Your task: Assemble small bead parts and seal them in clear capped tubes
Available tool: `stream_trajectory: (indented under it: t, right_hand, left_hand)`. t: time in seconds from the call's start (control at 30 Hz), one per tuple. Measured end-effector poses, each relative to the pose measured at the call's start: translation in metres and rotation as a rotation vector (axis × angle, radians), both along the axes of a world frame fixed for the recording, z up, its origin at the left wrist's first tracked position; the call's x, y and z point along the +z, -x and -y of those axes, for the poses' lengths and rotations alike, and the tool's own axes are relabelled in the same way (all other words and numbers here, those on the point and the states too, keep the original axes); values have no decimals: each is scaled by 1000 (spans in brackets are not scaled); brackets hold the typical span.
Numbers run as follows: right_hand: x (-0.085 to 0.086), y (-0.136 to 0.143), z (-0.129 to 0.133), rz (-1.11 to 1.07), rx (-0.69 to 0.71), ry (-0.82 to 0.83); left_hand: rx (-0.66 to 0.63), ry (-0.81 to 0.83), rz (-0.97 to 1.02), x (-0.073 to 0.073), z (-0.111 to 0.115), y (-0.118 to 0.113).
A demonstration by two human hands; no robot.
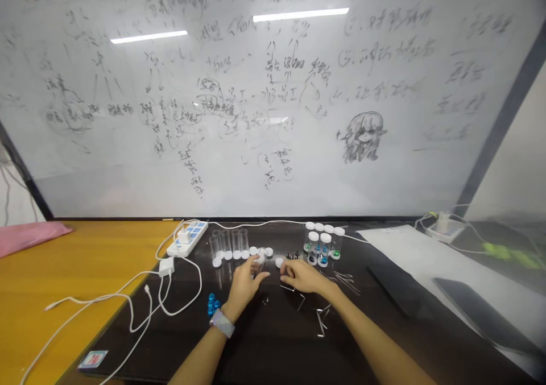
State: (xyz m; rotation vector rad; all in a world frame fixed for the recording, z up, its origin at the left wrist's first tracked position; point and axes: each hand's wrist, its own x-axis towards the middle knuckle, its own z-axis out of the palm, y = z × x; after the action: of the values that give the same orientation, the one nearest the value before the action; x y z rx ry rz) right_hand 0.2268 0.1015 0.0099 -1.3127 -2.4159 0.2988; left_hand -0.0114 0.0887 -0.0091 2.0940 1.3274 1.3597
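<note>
My left hand (244,284), with a pale watch band on its wrist, is curled at a clear tube with a white cap (261,255). The fingers partly cover this tube. To its right, my right hand (300,275) has its fingers bent together in a pinch; anything between the tips is too small to make out. A loose white cap (279,263) lies right by those fingertips. More white caps (268,252) sit behind my left hand. Small dark pieces (292,255) lie just beyond my right hand.
Clear tubes (226,241) stand at the left; capped tubes with coloured contents (325,248) stand at the right. Blue balls (211,304), bent metal pieces (321,321) and thin rods (347,281) lie around. White cables (147,302), a power strip (187,238) and a black phone (482,311) flank them.
</note>
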Motion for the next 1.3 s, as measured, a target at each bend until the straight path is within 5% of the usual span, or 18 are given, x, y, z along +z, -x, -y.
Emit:
stream_trajectory:
  t: [0.3, 0.6, 0.77, 1.1, 1.3]
  right_hand:
    - [-1, 6, 21, 46, 124, 3]
    - [16, -5, 13, -444, 74, -19]
    - [20, 4, 19, -402, 98, -115]
    - [2, 19, 9, -841, -112, -1]
    - [5, 19, 11, -793, -170, -141]
  left_hand:
    - [25, -34, -141, 2, 7, -1]
    - [1, -133, -370, 5, 14, -2]
    - [-18, -176, -433, 3, 15, -1]
    - [-91, -147, -286, 6, 16, -5]
    - [-142, -98, -223, 9, 18, -7]
